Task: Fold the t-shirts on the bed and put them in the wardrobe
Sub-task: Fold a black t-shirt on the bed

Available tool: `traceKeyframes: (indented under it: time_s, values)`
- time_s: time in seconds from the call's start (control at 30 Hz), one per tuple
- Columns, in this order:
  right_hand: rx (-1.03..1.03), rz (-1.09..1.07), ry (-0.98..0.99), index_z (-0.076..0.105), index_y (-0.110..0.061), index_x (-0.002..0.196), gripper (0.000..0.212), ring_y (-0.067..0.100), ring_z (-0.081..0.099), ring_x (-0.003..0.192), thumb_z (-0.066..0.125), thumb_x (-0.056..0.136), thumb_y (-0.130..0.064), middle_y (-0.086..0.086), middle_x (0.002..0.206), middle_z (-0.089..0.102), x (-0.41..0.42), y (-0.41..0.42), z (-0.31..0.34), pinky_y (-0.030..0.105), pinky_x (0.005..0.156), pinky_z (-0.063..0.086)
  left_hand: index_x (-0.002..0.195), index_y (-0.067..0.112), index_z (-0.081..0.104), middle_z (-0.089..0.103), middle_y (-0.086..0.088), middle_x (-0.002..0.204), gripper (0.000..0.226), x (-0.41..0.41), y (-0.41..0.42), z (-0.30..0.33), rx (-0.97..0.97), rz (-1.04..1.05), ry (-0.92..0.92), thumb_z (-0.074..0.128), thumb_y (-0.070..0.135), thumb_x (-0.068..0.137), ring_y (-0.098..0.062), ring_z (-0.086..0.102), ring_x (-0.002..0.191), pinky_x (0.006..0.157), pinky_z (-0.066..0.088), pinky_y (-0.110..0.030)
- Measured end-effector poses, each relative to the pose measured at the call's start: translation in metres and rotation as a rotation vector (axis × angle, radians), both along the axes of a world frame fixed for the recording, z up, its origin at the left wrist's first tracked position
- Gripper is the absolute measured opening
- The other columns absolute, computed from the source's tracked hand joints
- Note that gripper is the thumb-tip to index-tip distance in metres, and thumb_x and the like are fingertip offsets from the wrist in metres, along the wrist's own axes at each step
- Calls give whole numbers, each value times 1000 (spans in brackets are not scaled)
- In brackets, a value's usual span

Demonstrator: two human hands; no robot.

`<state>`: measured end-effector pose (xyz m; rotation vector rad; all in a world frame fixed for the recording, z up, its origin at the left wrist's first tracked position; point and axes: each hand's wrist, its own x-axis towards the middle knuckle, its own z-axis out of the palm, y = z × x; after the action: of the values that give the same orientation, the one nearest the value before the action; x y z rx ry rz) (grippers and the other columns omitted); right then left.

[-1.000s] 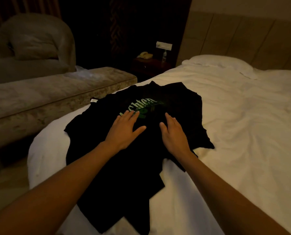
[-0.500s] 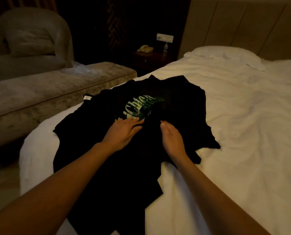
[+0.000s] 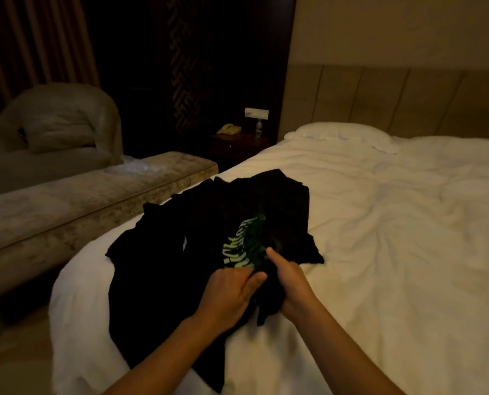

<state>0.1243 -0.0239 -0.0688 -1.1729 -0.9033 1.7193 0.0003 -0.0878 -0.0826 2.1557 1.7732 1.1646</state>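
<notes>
left hand (image 3: 229, 292) low in the middle, fingers curled and pinching a bunched fold of the black t-shirt (image 3: 180, 266), thumb tip on the cloth just under the green lettering (image 3: 244, 243). right hand (image 3: 290, 283) just beside it, nearly touching, thumb stretched forward along the fabric, other fingers tucked under the fold and gripping it; exact lie of those hidden fingers impossible to tell. both forearms reaching in from the bottom edge.

then from the left: striped curtain (image 3: 38, 38) in the dark upper corner, pale armchair (image 3: 66, 118) with a cushion below it, long upholstered bench (image 3: 80, 201) running along the side of the bed. further back a dark patterned panel (image 3: 186, 67), a small dark nightstand (image 3: 239, 143) carrying a yellowish telephone (image 3: 229, 129), a small bottle (image 3: 258, 129) and a white card (image 3: 256, 112) above.

in the middle, the black t-shirt crumpled and spread over the near left part of the bed (image 3: 394, 252), on the white cover, one edge hanging toward the near corner, lettering creased and turned sideways, unreadable. whether one shirt or several in the dark heap: cannot tell.

to the right, rumpled white cover across most of the bed, white pillow (image 3: 340, 135) at its head, padded beige headboard (image 3: 394, 101) behind, plain wall above.
</notes>
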Motion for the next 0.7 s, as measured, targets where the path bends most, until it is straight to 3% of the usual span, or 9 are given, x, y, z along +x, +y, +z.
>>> traceKeyframes:
  time_s: [0.07, 0.2, 0.3, 0.4, 0.6, 0.7]
  values:
    - [25, -42, -21, 58, 0, 124, 43, 35, 72, 90, 68, 91, -25, 21, 106, 71, 20, -14, 10, 41, 69, 59, 73, 17, 59, 62, -2, 70, 88, 20, -14, 9, -2, -66, -19, 4, 85, 83, -16, 58, 66, 57, 35, -30]
    - [107, -79, 16, 65, 3, 113, 26, 35, 72, 85, 61, 95, -15, 23, 98, 73, 72, -41, 38, 38, 66, 57, 71, 20, 56, 56, 9, 69, 76, 63, -39, 33, 4, -226, -102, 12, 79, 89, -8, 56, 71, 65, 44, -25]
    - [192, -103, 39, 65, 3, 113, 23, 33, 72, 85, 58, 96, -13, 23, 99, 73, 116, -61, 69, 35, 65, 58, 93, 10, 70, 69, 2, 89, 67, 97, -57, 61, -43, -358, -275, 27, 61, 98, -11, 65, 86, 81, 51, -34]
    - [262, -84, 27, 66, 1, 109, 21, 30, 73, 80, 57, 97, -13, 20, 95, 74, 161, -85, 105, 33, 62, 58, 106, 20, 73, 71, 8, 99, 53, 128, -69, 89, 49, -356, -378, 31, 49, 96, -5, 65, 97, 86, 51, -24]
    - [270, -69, 8, 64, 3, 115, 32, 32, 70, 83, 56, 95, -21, 21, 98, 72, 241, -134, 166, 37, 72, 55, 96, 22, 71, 67, 9, 86, 50, 193, -86, 147, 227, -276, -543, 30, 51, 91, -3, 62, 81, 66, 50, -23]
    - [292, -56, -14, 65, 1, 112, 31, 33, 68, 83, 56, 94, -23, 18, 91, 73, 271, -160, 192, 39, 75, 53, 99, 26, 67, 65, 13, 94, 41, 222, -96, 177, 273, -257, -583, 30, 43, 92, 3, 57, 85, 72, 48, -26]
